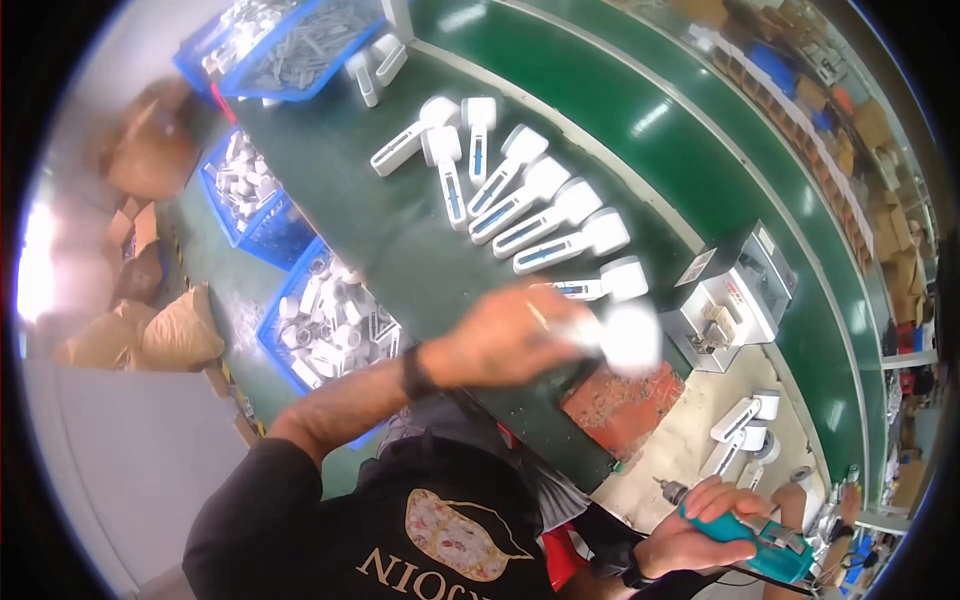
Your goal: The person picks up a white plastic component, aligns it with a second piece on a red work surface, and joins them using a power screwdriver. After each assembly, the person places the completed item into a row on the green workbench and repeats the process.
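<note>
My left hand (505, 335) reaches over the bench, closed round a white round-headed device (632, 340) blurred by motion. Its head sticks out to the right of my fingers, above a reddish worn pad (625, 405). Low on the right, my right hand (700, 530) grips a teal electric screwdriver (765, 550), its bit pointing up and left. Beyond my left hand, several similar white devices (540, 220) with round heads and slotted handles lie fanned out on the green bench top (350, 190). Some show a blue strip in the slot.
A clear-and-white box-shaped machine (725, 300) stands right of the pad. More white devices (745, 430) lie nearer on the right. Blue crates (270, 345) of white parts stand along the bench's left side, another blue crate (300, 60) at its far end. Sacks (180, 330) sit on the floor.
</note>
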Demonstrator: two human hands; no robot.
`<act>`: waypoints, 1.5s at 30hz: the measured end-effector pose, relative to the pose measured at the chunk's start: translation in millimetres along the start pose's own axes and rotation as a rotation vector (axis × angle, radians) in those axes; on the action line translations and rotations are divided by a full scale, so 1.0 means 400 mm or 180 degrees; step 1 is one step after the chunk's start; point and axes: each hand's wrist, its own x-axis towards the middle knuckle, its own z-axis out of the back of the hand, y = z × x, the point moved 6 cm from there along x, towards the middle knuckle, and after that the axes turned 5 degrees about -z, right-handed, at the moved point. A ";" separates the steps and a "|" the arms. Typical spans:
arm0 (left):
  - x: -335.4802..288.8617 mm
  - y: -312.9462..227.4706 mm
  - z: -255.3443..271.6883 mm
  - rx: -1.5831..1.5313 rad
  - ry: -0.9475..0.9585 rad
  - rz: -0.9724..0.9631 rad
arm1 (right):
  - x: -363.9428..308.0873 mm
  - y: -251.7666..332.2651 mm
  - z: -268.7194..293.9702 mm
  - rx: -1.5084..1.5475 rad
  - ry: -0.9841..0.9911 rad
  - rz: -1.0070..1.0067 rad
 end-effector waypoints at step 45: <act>0.246 -0.215 -0.590 -0.0933 0.1619 0.0140 | -0.081 -0.059 0.219 -0.0664 -0.0140 -0.0378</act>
